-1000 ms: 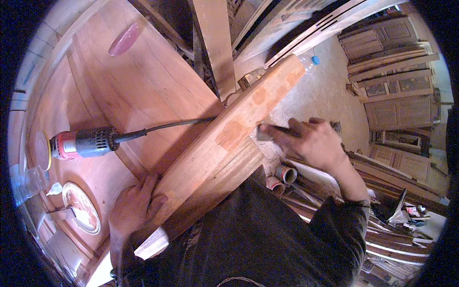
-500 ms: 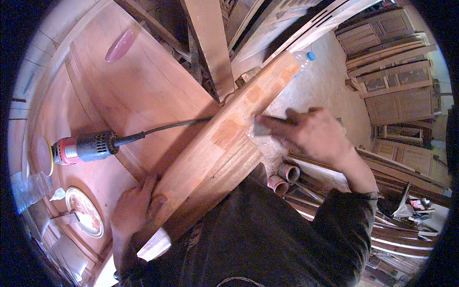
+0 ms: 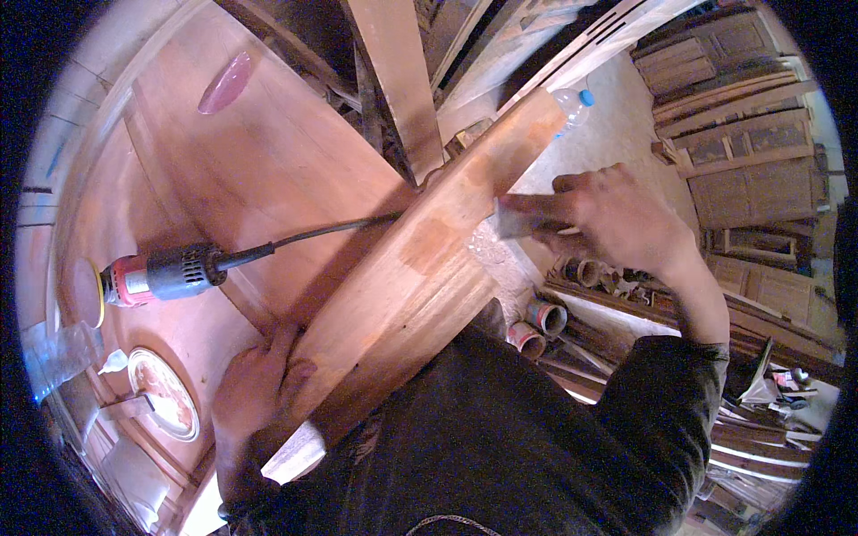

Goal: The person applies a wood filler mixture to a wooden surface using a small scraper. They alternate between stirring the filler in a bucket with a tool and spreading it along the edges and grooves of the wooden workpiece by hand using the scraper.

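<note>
Reddish wood counter (image 3: 259,170) carried a red-grey sander (image 3: 156,274) with its cord (image 3: 313,235), a pink disc (image 3: 225,83), a round dish (image 3: 164,393) and the long plank (image 3: 420,259).

Left hand (image 3: 255,389) low, fingers curled, gripping. Right hand (image 3: 617,214) extended forward, fingers pinched together, sleeved forearm bent.

One curved wooden board (image 3: 420,259), one electric sander (image 3: 156,275), one plastic bottle (image 3: 572,103) — and two hands, left hand (image 3: 255,393), right hand (image 3: 617,219).

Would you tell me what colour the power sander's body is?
The power sander is red in front, dark grey behind; head view.
</note>
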### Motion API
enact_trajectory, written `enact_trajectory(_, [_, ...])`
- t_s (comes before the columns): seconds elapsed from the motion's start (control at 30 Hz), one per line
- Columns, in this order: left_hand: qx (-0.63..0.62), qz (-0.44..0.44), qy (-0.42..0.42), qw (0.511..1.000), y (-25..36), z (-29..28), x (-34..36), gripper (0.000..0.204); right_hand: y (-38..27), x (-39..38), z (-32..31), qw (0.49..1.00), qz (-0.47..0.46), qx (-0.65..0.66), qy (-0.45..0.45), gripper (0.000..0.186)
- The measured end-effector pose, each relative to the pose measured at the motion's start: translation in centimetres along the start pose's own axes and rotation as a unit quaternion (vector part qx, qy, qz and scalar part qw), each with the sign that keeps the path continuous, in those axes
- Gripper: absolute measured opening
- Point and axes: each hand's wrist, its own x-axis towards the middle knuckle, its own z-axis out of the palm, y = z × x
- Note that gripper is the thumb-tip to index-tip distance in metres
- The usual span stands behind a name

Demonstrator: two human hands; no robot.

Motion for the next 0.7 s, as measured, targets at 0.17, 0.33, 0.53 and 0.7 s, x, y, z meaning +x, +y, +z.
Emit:
enact_trajectory(0.17, [0.037,-0.003,0.058,0.998,1.0,0.3,-0.7,0.055,5.0,-1.4,-1.4,0.982,0.177,0.066,-0.028,0.046])
enact_trajectory(0.33, [-0.022,0.028,0.007,0.999,-0.5,-0.1,0.6,0.055,2.7,-6.0,-0.7,0.962,0.151,0.196,0.113,0.05])
enact_trajectory(0.53, [-0.026,0.052,0.076,0.995,-0.3,0.5,-0.9,0.056,-0.9,-8.2,7.9,0.884,0.172,0.384,0.202,0.054])
enact_trajectory(0.7, [-0.015,0.031,0.115,0.993,0.8,0.3,-1.5,0.057,-8.4,-5.4,10.8,0.874,0.186,0.362,0.266,0.052])
